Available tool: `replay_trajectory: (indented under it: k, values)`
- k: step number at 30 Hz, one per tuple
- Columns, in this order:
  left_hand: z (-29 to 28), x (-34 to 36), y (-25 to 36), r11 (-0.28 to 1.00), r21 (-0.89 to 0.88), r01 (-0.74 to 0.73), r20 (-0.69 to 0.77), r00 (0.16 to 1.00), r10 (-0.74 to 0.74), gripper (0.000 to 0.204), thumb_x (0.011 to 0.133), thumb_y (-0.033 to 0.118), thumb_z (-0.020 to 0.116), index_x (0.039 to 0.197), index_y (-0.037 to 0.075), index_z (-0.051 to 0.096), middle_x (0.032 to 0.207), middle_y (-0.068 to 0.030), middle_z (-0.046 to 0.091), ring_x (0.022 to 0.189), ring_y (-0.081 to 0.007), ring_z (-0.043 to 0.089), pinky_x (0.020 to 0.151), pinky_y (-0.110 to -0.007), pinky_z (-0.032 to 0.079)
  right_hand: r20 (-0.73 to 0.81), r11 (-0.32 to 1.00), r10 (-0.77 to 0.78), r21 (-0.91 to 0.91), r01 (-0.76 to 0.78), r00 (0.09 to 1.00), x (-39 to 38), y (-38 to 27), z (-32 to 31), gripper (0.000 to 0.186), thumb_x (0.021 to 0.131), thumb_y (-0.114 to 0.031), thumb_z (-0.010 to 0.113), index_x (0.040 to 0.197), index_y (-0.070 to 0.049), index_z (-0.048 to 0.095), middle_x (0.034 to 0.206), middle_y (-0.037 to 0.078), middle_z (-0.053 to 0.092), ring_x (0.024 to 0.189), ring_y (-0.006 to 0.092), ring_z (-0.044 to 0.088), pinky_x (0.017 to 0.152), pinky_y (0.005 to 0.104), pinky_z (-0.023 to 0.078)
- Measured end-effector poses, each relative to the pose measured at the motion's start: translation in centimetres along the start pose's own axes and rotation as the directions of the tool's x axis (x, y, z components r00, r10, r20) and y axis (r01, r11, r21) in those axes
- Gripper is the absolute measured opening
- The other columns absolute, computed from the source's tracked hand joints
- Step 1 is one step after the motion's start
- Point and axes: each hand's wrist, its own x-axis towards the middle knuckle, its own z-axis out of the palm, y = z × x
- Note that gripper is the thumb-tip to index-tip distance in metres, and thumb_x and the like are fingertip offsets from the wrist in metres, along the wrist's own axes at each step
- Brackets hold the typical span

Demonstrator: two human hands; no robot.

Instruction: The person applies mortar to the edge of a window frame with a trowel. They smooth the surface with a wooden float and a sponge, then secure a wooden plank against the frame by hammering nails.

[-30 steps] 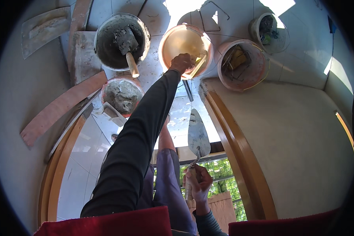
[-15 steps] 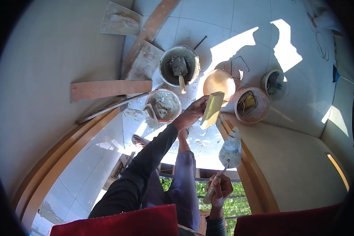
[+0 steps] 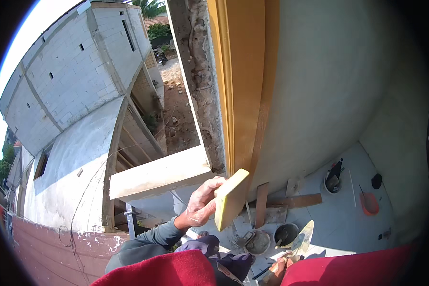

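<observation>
My left hand (image 3: 202, 202) is closed round the back of a flat rectangular yellow float (image 3: 231, 200), held tilted on edge; any handle is hidden by my fingers. The float is raised just below the foot of the orange-brown wooden frame (image 3: 245, 95); I cannot tell whether it touches anything. Lower right, my right hand (image 3: 278, 270) grips the handle of a pointed trowel (image 3: 303, 238), whose blade points up and carries smears of mortar. Beside the frame runs a rough, unfinished strip of mortar (image 3: 201, 76).
A pale ledge (image 3: 162, 174) juts out left of the frame. On the tiled floor stand a bucket of mortar (image 3: 258, 242), a dark bucket (image 3: 286, 233) and a tool bucket (image 3: 332, 183); boards (image 3: 295, 202) lie nearby. Outside rises a block-walled building (image 3: 71, 71).
My view has swung from the floor buckets to the frame's edge and the outdoors. The float is still in my left hand, the trowel still in my right, now lower in view.
</observation>
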Motion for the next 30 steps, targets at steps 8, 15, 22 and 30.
replay_trajectory:
  k: [8,15,22,30]
  values:
    - [-12.1,16.5,12.9,0.618,0.628,-0.473,-0.198,0.67,0.715,0.039,0.1,0.015,0.059,0.135,-0.001,0.054,0.112,-0.0116,0.059,0.094,-0.0184,0.061,0.078,-0.032,0.053,0.193,0.964,-0.216,0.201,0.177,0.957,0.8,-9.0,10.6,0.03,0.089,-0.011,0.066,0.112,0.006,0.056,0.088,0.014,0.065,0.057,0.016,0.06,0.044,0.0293,0.051]
    - [-13.3,27.8,14.5,0.361,0.786,-0.502,0.029,0.614,0.789,0.038,0.099,0.016,0.06,0.134,0.003,0.059,0.105,-0.0122,0.063,0.092,-0.0203,0.066,0.076,-0.033,0.057,0.265,0.974,-0.208,0.146,0.174,0.941,-0.7,-11.6,13.0,0.023,0.089,-0.01,0.065,0.105,0.006,0.058,0.083,0.013,0.065,0.056,0.0146,0.06,0.046,0.0278,0.052]
    - [-10.1,18.1,6.0,0.598,0.684,-0.419,-0.131,0.735,0.665,0.038,0.091,0.0,0.064,0.13,0.001,0.062,0.104,-0.0169,0.066,0.09,-0.0258,0.067,0.077,-0.036,0.054,0.183,0.963,-0.234,0.179,0.201,0.955,-2.9,-11.5,13.6,0.025,0.09,-0.01,0.065,0.106,0.006,0.058,0.084,0.012,0.065,0.057,0.0143,0.061,0.046,0.0279,0.052]
    - [-12.3,29.2,15.3,0.368,0.724,-0.584,-0.014,0.521,0.853,0.031,0.09,0.005,0.064,0.12,0.001,0.066,0.093,-0.0153,0.064,0.079,-0.0298,0.064,0.072,-0.038,0.052,0.208,0.964,-0.247,0.152,0.219,0.946,-2.6,-11.6,12.7,0.029,0.089,-0.01,0.066,0.11,0.006,0.056,0.086,0.014,0.066,0.057,0.0153,0.061,0.047,0.0287,0.052]
